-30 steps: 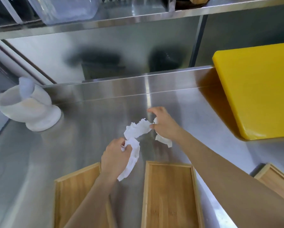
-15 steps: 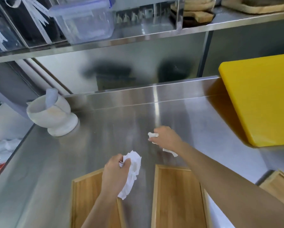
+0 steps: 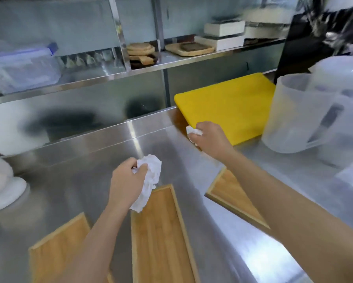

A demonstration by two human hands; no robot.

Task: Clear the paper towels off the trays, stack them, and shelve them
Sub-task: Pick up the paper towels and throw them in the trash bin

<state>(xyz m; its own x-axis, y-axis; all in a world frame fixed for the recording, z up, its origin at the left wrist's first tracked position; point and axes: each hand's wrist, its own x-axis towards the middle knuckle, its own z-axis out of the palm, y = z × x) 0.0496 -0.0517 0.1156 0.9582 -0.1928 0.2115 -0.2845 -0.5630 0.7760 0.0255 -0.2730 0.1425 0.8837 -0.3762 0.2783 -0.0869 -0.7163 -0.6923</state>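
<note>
Three shallow wooden trays lie on the steel counter: a left tray, a middle tray and a right tray, all bare inside. My left hand hovers over the far end of the middle tray, fist closed on a crumpled white paper towel that hangs down from it. Further right, my right hand sits by the yellow board's near corner, clenched around a smaller wad of paper towel.
A yellow cutting board lies at the back right. Clear plastic jugs stand at the right edge. A white mortar sits at the left. A steel shelf above holds wooden boards, boxes and a plastic container.
The view has swung to the right and up. My right hand moved right toward the yellow board with its wad; my left hand bunched its towel tighter. The right tray is now in fuller view.
</note>
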